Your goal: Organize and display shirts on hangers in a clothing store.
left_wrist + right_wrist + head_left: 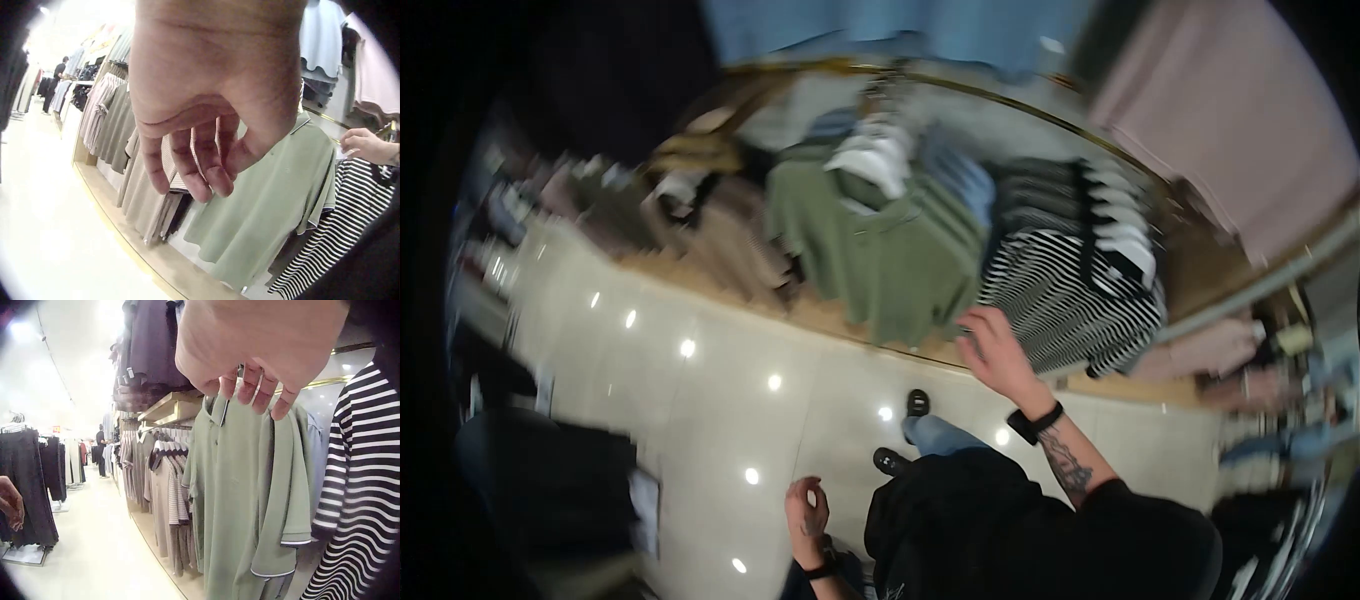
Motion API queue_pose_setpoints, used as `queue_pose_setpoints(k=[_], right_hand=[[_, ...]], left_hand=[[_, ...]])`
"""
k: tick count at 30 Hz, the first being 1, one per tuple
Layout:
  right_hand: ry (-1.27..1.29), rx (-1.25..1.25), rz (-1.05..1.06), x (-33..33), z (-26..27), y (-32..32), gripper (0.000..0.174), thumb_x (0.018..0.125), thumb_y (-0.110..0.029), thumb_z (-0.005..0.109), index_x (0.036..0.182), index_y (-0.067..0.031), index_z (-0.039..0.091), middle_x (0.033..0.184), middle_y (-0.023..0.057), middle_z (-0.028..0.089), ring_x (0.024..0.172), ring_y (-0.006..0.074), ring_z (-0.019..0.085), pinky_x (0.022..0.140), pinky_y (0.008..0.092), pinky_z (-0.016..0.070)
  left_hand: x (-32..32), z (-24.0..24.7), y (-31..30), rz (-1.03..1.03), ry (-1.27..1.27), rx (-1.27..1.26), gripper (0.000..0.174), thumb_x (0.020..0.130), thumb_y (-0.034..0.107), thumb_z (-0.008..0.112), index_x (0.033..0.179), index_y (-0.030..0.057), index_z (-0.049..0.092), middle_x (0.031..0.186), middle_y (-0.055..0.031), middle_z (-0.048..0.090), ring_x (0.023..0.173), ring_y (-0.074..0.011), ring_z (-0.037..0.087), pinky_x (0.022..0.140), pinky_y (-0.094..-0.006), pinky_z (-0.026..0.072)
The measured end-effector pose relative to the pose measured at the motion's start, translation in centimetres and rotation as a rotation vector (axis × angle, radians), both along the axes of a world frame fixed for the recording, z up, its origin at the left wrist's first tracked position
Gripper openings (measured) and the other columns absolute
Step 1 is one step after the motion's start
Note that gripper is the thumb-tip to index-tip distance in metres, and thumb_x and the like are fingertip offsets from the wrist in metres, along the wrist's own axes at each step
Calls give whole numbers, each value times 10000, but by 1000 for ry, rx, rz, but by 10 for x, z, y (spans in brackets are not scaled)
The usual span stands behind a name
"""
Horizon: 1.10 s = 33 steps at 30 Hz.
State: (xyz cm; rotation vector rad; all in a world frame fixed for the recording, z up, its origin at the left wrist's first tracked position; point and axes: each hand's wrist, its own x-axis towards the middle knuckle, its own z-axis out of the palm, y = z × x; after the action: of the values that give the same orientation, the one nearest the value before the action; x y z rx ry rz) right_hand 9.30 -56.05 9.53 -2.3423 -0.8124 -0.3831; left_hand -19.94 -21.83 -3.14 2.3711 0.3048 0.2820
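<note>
A green polo shirt (870, 250) hangs facing outward at the front of the rack, its collar over a white hanger (872, 160). Right of it hang several black-and-white striped shirts (1060, 290). My right hand (997, 352) is in front of the gap between the green polo and the striped shirts, fingers loosely bent with no garment gripped. In the right wrist view its fingertips (282, 407) overlap the polo's shoulder. My left hand (807, 515) hangs low by my side, fingers loosely curled around nothing, away from the clothes.
A gold rail (990, 95) runs above the clothes. Pink garments (1240, 120) hang upper right, brown shirts (725, 235) to the left. Below is a wooden ledge (820, 325) along the tiled floor (720, 420). Dark trousers (28, 487) hang across the aisle, where a person (100, 450) stands far off.
</note>
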Motion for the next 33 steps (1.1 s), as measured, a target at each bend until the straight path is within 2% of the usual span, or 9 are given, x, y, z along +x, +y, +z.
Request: queue_pose_setpoints(k=[8, 14, 16, 17, 20, 21, 27, 30, 33], right_hand=[[-124, 156, -182, 27, 16, 6, 373, 934, -106, 706, 1278, -11, 600, 1302, 186, 575, 1241, 390, 578, 1062, 460, 496], [-163, 231, -314, 52, 24, 14, 492, 910, -146, 723, 1349, -1, 552, 1365, 180, 539, 1257, 377, 562, 1080, 453, 491], [-162, 235, -352, 61, 27, 21, 553, 918, -179, 732, 1398, 4, 527, 1412, 194, 512, 1309, 384, 531, 1115, 460, 465], [-158, 234, -364, 65, 28, 24, 584, 923, -196, 736, 1423, 6, 514, 1435, 201, 498, 1335, 387, 516, 1132, 464, 452], [-158, 211, -354, 77, 27, 30, 650, 940, -254, 740, 1478, 5, 482, 1488, 219, 467, 1407, 405, 462, 1174, 493, 409], [-110, 211, -337, 82, 22, 33, 681, 960, -303, 725, 1509, 1, 461, 1527, 225, 438, 1458, 416, 411, 1204, 514, 366], [-98, 175, -361, 100, 12, 53, 659, 966, -344, 717, 1486, -7, 492, 1509, 232, 462, 1429, 418, 438, 1194, 517, 368], [-154, 79, -376, 101, 24, 65, 624, 956, -326, 722, 1448, 7, 531, 1461, 231, 515, 1375, 414, 496, 1165, 519, 399], [-139, 58, -439, 110, 15, 77, 568, 907, -218, 743, 1429, -55, 588, 1400, 211, 570, 1306, 419, 557, 1125, 536, 433]], left_hand=[[115, 18, 15, -184, 128, -139, 166, 926, -41, 607, 1053, -25, 714, 943, -207, 743, 909, -384, 731, 886, -441, 574], [273, 58, 49, -381, 57, 42, 219, 980, 20, 607, 1167, -42, 703, 980, -201, 725, 889, -328, 689, 874, -430, 549], [327, 53, 63, -452, -187, 89, 237, 1004, 51, 602, 1201, -36, 701, 932, -182, 709, 884, -290, 681, 875, -408, 551], [348, 74, 59, -473, -147, 57, 248, 1008, 44, 611, 1224, -58, 679, 1054, -214, 697, 979, -335, 679, 919, -422, 542], [403, 104, 49, -456, -197, 66, 323, 1034, 43, 587, 1341, -54, 616, 1212, -223, 656, 1083, -338, 656, 962, -427, 529], [415, 110, 45, -450, -203, 29, 348, 1038, 37, 581, 1376, -48, 587, 1255, -220, 636, 1109, -335, 644, 978, -428, 521], [462, 115, 24, -467, -215, -127, 451, 1038, 11, 577, 1478, -10, 476, 1353, -196, 596, 1197, -304, 607, 1056, -424, 481], [467, 112, 34, -545, -241, -222, 456, 1031, 18, 610, 1468, -8, 484, 1344, -189, 600, 1182, -295, 619, 1060, -416, 487], [473, 106, 46, -628, -257, -237, 468, 1012, 16, 635, 1457, -13, 495, 1364, -192, 590, 1183, -293, 624, 1060, -414, 492]])
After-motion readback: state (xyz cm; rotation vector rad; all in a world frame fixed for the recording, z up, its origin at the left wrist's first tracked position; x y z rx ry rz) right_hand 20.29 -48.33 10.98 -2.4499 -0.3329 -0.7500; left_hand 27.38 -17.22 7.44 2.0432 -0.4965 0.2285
